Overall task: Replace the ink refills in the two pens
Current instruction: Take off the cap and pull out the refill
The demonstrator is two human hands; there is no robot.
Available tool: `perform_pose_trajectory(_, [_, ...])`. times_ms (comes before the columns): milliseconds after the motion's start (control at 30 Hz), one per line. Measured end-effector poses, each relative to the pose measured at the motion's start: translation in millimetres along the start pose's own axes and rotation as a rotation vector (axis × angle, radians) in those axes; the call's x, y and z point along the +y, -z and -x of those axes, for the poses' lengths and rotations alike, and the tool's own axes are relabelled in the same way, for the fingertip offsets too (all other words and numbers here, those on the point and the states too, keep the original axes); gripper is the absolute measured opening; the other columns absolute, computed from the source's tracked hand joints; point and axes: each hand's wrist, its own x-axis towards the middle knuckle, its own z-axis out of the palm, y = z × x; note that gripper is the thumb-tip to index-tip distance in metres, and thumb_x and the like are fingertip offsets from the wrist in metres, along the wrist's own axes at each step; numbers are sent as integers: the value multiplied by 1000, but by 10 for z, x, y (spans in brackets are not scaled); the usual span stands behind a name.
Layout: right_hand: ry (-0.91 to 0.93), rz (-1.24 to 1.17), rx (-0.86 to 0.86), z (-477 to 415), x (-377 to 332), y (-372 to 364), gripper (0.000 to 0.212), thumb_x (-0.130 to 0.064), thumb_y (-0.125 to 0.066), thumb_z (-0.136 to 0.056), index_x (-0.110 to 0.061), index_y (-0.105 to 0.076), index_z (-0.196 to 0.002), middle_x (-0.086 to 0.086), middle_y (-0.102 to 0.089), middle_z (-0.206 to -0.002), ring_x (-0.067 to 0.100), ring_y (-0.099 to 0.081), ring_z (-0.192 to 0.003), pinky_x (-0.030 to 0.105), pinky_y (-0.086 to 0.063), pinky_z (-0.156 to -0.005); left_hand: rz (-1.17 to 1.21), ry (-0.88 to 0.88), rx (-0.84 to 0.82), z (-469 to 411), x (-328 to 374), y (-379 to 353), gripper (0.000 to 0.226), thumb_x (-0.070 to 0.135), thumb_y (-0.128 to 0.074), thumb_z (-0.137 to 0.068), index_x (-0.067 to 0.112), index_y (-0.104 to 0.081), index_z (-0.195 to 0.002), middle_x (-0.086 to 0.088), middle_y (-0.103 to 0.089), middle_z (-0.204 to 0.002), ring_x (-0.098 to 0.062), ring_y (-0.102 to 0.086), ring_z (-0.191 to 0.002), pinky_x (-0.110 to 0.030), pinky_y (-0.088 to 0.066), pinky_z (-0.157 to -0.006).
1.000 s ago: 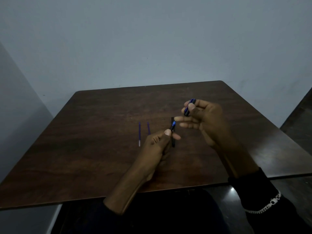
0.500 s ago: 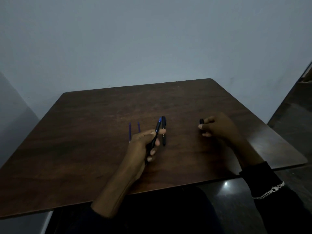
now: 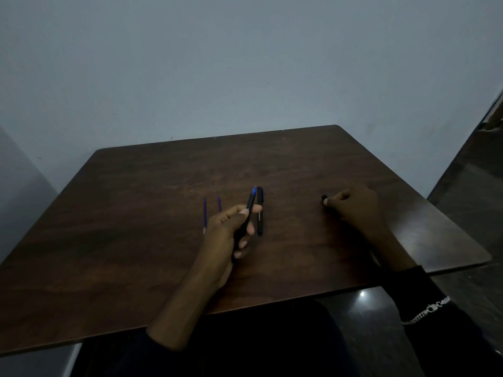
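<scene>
Hands sit low over a dark wooden desk that fills the middle of the frame. The left hand, at centre, is curled around an uncapped pen, thumb and fingers pinching its dark barrel so the blue tip points toward the top of the frame. Just to the right of it, a second pen, black and capped, lies flat on the desk, roughly parallel to the held one. To the left of the hand lie two thin blue refills, side by side but apart; the nearer one is partly hidden behind the knuckles. The right hand, at centre right, rests on the desk with fingers bunched, pinching a small dark cap at its fingertips. A silver bracelet crosses the dark sleeve at lower right.
</scene>
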Motion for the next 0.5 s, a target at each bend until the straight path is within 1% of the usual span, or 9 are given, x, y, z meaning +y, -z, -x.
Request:
perform_pose_trajectory(33, [10,2,13,7,9,-12,19,-25,-82,-85,-6,-81,-81,5,-77,-77,14,-70,-69,34,-60,-74,-1,-3,-1,-1,-5,2,34,16,-47,-109,14,-81,-108,0,-58,-67,-8,-38,-46,-22,-26,-38])
perform_pose_trajectory(100, [44,32,21,29,9,-23,19,-25,-79,-87,-8,-82,-81,4,-76,-77,11,-66,-67,25,-51,-65,-8,-5,0,-8,-16,3,34,16,-48,-109,15,-81,-107,0,-58,-67,-8,-39,-46,-22,-26,-38])
perform_pose_trajectory(133, [52,40,21,39,6,-20,19,-26,-78,-88,-8,-81,-82,4,-76,-77,11,-66,-67,23,-47,-64,-11,-5,2,-10,-19,1,34,17,-48,-109,15,-82,-107,0,-58,-67,-8,-39,-46,-22,-26,-39])
perform_pose_trajectory(167, [53,36,21,46,3,-14,20,-26,-77,-89,-8,-80,-83,5,-75,-78,13,-67,-70,23,-46,-66,-12,-5,4,-13,-22,-1,33,17,-49,-109,16,-82,-107,0,-58,-67,-9,-39,-46,-22,-26,-39])
perform_pose_trajectory(233, [49,20,19,60,-5,3,23,-27,-76,-91,-5,-78,-87,7,-75,-81,20,-70,-79,28,-51,-74,-14,-10,-1,-15,-27,-2,32,18,-49,-109,15,-81,-107,0,-58,-67,-9,-39,-46,-22,-26,-39])
perform_pose_trajectory(333, [55,-7,23,84,-36,25,25,-26,-74,-93,-1,-76,-91,13,-76,-85,28,-72,-84,39,-58,-85,-34,-18,-9,-16,-29,-1,32,20,-50,-109,17,-82,-107,0,-58,-68,-9,-39,-47,-22,-27,-40])
perform_pose_trajectory(400, [55,-29,19,105,-56,42,26,-26,-73,-94,0,-76,-91,15,-76,-86,30,-72,-84,42,-59,-88,-60,-24,-8,-14,-35,1,31,21,-51,-109,19,-82,-106,1,-58,-68,-8,-40,-47,-22,-27,-41])
perform_pose_trajectory(500, [52,-31,2,140,-86,80,29,-27,-71,-95,1,-75,-88,17,-75,-85,31,-72,-84,43,-58,-88,-80,-33,-3,-5,-36,-3,30,22,-52,-109,19,-81,-106,0,-58,-69,-8,-41,-48,-21,-27,-43])
